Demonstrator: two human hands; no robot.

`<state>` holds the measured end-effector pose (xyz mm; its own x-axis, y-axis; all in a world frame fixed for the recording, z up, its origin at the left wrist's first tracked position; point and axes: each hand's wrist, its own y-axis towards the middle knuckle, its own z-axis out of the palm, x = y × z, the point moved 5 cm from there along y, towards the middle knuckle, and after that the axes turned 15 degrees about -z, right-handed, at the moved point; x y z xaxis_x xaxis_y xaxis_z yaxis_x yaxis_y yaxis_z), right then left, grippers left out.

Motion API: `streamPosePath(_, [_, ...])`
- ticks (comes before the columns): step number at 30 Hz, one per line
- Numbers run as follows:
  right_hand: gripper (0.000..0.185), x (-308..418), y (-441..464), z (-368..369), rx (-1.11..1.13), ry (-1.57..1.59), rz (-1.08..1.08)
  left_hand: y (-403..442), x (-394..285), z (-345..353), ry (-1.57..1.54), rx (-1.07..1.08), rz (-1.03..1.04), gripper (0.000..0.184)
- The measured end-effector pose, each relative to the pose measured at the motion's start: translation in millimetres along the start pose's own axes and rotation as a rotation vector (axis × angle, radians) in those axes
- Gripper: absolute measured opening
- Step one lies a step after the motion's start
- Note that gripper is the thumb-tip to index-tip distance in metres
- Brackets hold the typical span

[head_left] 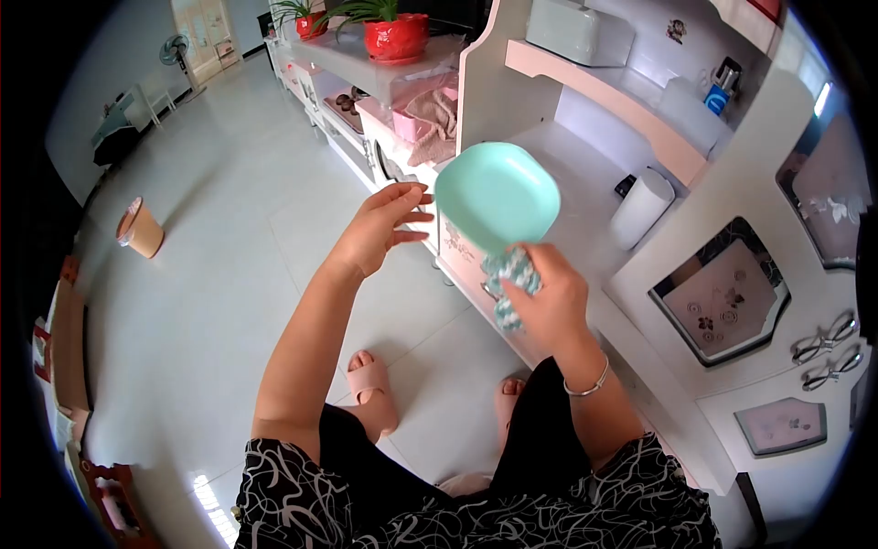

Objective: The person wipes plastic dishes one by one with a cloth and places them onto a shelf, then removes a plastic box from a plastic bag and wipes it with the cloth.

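Observation:
A mint green tray point(498, 190) with rounded corners is at the near left end of the white counter; whether it rests there or is lifted I cannot tell. Beside its left edge, my left hand point(380, 229) has its fingers apart and stretched toward the rim, and I cannot make out whether they touch. My right hand point(556, 297), slightly blurred, grips a bunched green-and-white knitted cloth point(510, 274) just below the tray's lower edge. A bracelet circles my right wrist.
The counter point(572, 174) holds a white cylinder point(643, 209); a white bread bin point(578, 35) sits on the shelf above. Red plant pots point(396, 38) stand on the low cabinet. A bin point(140, 229) is on the floor at left. Cabinet doors point(722, 291) lie at right.

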<state>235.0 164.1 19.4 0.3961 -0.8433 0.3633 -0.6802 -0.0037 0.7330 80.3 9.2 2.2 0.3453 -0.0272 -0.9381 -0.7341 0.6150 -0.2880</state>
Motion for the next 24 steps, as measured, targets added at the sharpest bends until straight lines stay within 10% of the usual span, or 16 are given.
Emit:
streamPosePath(13, [0.039, -83.7, 76.6, 56.5, 0.321, -0.376, 0.387, 106.6, 5.2, -9.2, 0.13, -0.168, 0.101, 0.043])
streamPosePath(24, [0.058, -92.8, 72.7, 79.0, 0.629, -0.107, 0.425, 159.3, -4.1, -8.1, 0.378, -0.203, 0.091, 0.039])
